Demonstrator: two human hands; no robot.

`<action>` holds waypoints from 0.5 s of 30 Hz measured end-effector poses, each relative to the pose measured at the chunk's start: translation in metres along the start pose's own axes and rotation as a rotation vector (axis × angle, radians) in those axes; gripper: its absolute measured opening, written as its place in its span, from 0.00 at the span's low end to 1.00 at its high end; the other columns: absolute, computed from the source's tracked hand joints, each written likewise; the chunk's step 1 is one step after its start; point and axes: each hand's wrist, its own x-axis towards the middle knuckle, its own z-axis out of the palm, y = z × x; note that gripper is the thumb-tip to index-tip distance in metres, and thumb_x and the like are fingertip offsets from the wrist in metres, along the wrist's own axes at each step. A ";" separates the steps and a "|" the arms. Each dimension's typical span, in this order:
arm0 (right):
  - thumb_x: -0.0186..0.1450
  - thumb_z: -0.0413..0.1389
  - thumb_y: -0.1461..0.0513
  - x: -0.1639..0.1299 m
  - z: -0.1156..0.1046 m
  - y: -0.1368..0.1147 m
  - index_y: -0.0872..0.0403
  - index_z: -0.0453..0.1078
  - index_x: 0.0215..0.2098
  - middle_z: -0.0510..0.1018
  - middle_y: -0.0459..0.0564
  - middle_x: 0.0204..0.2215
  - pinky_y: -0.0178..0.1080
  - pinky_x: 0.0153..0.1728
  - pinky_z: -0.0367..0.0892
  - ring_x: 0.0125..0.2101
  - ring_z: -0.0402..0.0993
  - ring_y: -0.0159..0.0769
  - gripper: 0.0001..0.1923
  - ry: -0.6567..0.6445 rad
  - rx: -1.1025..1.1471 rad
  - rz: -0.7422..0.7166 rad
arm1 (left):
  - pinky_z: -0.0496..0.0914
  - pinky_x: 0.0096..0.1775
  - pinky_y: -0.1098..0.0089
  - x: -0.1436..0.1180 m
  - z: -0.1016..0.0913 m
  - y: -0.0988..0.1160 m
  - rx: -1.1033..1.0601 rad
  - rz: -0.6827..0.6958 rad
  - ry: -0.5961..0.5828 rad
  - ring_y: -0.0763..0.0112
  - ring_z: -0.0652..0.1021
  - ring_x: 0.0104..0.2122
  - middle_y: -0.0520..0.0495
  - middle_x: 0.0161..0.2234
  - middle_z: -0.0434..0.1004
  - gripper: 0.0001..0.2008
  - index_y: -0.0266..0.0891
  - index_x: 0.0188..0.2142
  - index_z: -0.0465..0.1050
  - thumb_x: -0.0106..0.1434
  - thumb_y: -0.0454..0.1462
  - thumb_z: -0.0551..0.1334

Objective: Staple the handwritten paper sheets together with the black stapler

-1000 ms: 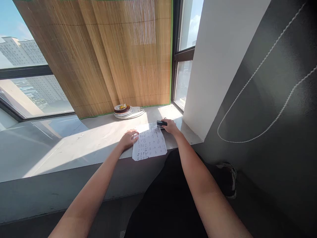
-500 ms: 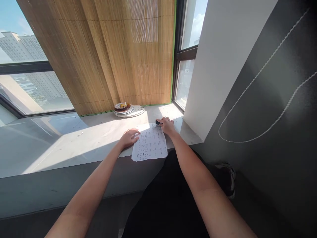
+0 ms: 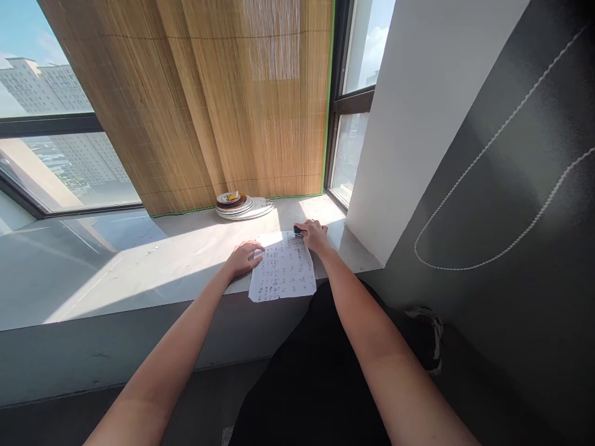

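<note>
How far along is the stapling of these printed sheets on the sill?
Done: the printed sheets lie flat on the window sill, pinned by the left hand. In hand: the right hand covers the black stapler at their top right corner. Left: whether a staple is in cannot be seen.

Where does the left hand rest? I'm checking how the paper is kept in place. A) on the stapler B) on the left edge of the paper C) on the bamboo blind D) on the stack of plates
B: the left hand lies flat on the left edge of the paper, while the right hand covers the stapler at its top corner.
</note>
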 end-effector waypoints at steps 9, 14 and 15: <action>0.75 0.48 0.71 0.000 0.000 -0.001 0.41 0.78 0.68 0.79 0.57 0.58 0.57 0.64 0.55 0.61 0.67 0.55 0.32 -0.010 -0.006 -0.012 | 0.68 0.68 0.43 0.000 -0.001 0.001 0.012 0.015 -0.003 0.46 0.77 0.65 0.42 0.62 0.82 0.18 0.48 0.55 0.84 0.69 0.46 0.64; 0.74 0.48 0.72 0.000 0.001 -0.002 0.40 0.77 0.68 0.79 0.57 0.56 0.55 0.63 0.54 0.60 0.67 0.54 0.33 -0.017 -0.021 -0.020 | 0.68 0.68 0.43 0.000 -0.003 0.004 0.011 0.008 -0.004 0.45 0.77 0.65 0.43 0.62 0.82 0.18 0.48 0.55 0.84 0.69 0.46 0.65; 0.74 0.48 0.72 0.001 0.001 -0.001 0.40 0.77 0.69 0.79 0.57 0.56 0.55 0.63 0.54 0.60 0.67 0.54 0.33 -0.017 -0.022 -0.022 | 0.69 0.68 0.43 -0.001 -0.003 0.005 0.010 0.009 -0.003 0.45 0.77 0.65 0.43 0.62 0.82 0.18 0.48 0.55 0.84 0.69 0.46 0.65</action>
